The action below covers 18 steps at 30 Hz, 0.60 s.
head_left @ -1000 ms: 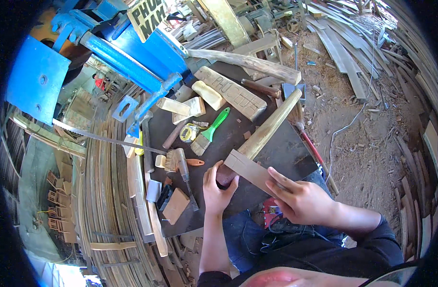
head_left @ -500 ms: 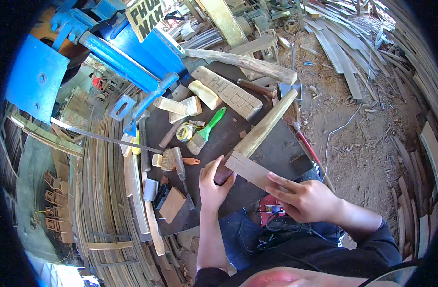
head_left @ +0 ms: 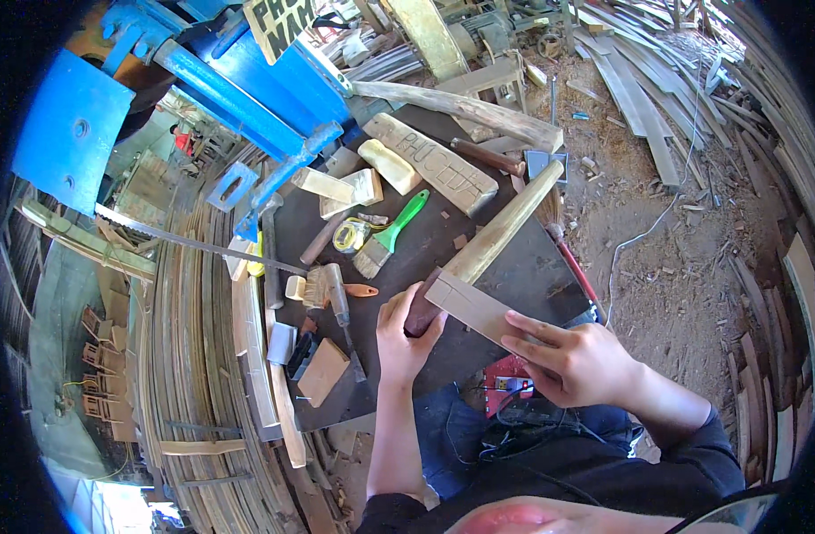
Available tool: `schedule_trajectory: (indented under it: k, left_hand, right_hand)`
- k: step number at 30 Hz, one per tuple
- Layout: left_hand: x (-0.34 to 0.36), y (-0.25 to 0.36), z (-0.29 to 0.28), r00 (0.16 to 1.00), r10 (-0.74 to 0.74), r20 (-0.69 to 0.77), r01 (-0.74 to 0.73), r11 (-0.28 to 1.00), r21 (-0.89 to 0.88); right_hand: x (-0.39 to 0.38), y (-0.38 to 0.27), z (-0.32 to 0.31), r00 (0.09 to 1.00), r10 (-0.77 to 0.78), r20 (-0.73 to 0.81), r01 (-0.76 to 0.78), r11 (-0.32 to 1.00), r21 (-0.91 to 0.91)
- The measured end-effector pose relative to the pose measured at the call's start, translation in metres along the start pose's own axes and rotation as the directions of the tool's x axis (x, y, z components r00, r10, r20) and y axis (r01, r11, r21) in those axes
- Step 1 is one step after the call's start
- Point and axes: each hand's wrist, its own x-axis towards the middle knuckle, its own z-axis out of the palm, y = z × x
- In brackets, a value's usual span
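Note:
My right hand (head_left: 585, 360) holds a flat, light-brown wooden board (head_left: 476, 307) with thin lines marked near its far end, fingers along its top and right end. My left hand (head_left: 405, 336) is wrapped round a dark reddish-brown block (head_left: 422, 311), which lies against the board's left end. Part of that block is hidden by the fingers and the board. Just beyond the board, a long, pale wooden stick (head_left: 505, 227) slants across the dark tabletop (head_left: 523, 276).
Left of my hands lie a chisel (head_left: 340, 307), a wooden brush (head_left: 318, 287), a small board (head_left: 324, 372) and a green-handled paintbrush (head_left: 394, 233). Farther back are a tape roll (head_left: 350, 235), a carved wooden block (head_left: 432, 165) and a blue machine (head_left: 238, 98) with a saw blade (head_left: 194, 242).
The whole view has shifted slightly. Both hands keep the same grip, and the board and the dark block have moved a little away from me.

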Motion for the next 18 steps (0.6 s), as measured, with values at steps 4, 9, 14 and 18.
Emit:
schedule_trajectory:
  k: [4, 9, 14, 18]
  left_hand:
    - [0.001, 0.0, 0.0, 1.0, 0.004, 0.002, -0.004, 1.0, -0.009]
    - [0.002, -0.001, 0.001, 1.0, 0.014, 0.0, -0.014, 1.0, -0.003]
    - [0.002, 0.005, 0.0, 0.998, -0.062, 0.007, 0.062, 0.998, -0.022]
    - [0.005, 0.01, -0.005, 0.993, -0.112, 0.031, 0.112, 0.993, 0.025]
  right_hand:
    - [0.002, 0.002, 0.002, 1.0, -0.013, -0.017, 0.013, 1.0, 0.001]
    - [0.0, 0.002, 0.005, 1.0, -0.003, -0.029, 0.004, 1.0, 0.021]
    - [0.001, 0.002, 0.005, 1.0, -0.004, -0.023, 0.005, 1.0, 0.019]
    - [0.001, 0.002, 0.005, 0.999, -0.014, -0.034, 0.015, 1.0, 0.022]
